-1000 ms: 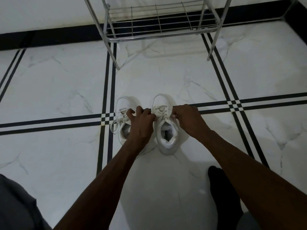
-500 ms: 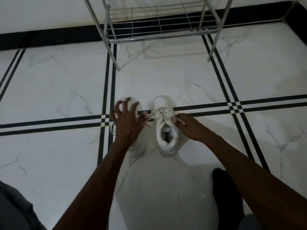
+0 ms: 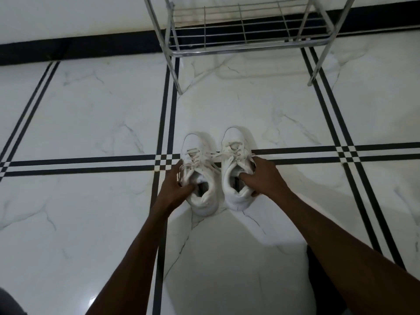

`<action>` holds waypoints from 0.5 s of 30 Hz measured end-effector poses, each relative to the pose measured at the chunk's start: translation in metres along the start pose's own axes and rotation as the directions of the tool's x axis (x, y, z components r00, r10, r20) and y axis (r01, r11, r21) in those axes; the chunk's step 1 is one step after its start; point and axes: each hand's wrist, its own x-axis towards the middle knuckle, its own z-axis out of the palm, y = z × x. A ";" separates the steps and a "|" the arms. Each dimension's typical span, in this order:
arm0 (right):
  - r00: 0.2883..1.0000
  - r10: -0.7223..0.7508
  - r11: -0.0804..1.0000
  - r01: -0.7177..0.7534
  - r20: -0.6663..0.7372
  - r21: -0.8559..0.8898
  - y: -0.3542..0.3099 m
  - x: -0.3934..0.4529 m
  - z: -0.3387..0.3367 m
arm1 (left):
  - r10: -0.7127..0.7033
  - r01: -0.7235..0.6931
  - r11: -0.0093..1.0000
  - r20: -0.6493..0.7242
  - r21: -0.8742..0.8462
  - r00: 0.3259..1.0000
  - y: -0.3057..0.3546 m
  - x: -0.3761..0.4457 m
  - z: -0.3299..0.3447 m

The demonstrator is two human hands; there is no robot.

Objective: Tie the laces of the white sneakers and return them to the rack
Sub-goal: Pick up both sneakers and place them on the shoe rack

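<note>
Two white sneakers stand side by side on the marble floor, toes pointing away from me. My left hand (image 3: 175,184) grips the left sneaker (image 3: 200,160) at its collar, thumb inside the opening. My right hand (image 3: 263,176) holds the right sneaker (image 3: 234,155) the same way, thumb in the opening and fingers around the outer side. Laces on both shoes lie across the tongues; loose ends cross between the two shoes. The metal shoe rack (image 3: 245,45) stands beyond the sneakers, its lowest wire shelf bare.
White marble floor with black double stripes (image 3: 91,163) crossing under the shoes. A black skirting band (image 3: 79,47) runs along the wall behind the rack. The rack's legs (image 3: 176,76) reach the floor ahead. My dark-socked foot (image 3: 312,264) shows at lower right.
Both hands let go of the right sneaker's laces. The left hand moved to the left sneaker's collar and the right hand took the right sneaker's collar.
</note>
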 end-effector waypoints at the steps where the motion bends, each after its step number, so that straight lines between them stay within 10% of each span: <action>1: 1.000 -0.001 1.000 0.000 -0.004 -0.005 -0.002 0.001 0.001 | 0.005 -0.003 0.999 -0.056 0.034 0.998 0.003 0.000 0.005; 15: 0.998 -0.025 1.000 0.026 -0.054 0.015 -0.116 -0.028 -0.171 | 0.008 -0.018 0.999 -0.215 -0.044 0.977 0.208 -0.038 0.002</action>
